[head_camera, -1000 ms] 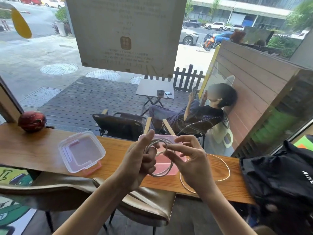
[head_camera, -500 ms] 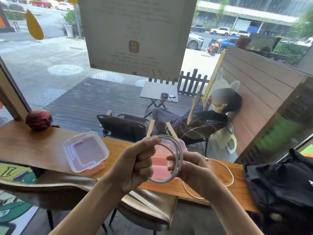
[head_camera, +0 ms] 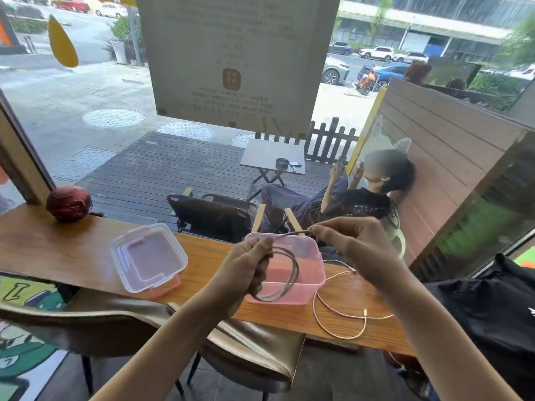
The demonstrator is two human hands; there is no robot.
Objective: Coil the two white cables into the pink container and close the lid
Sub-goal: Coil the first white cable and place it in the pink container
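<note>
The coiled cable (head_camera: 282,273) is blurred and reads grey rather than white; how many loops it makes cannot be counted, and part of it is hidden inside the left hand (head_camera: 246,270). That hand is raised over the near left corner of the pink container (head_camera: 314,280), fist closed around the gathered loops, which hang down in front of the container's open top. The right hand (head_camera: 356,244) is lifted above the container's far right corner, thumb and forefinger pinched on the cable's free stretch, which runs taut across to the left fist; the remaining fingers are curled, and the end of the cable is not visible. The second cable (head_camera: 341,312) lies loose on the wooden counter (head_camera: 72,256) just right of the container, part of it hidden behind the right forearm. The lid (head_camera: 147,257) rests upside down on the counter to the left, apart from the container
</note>
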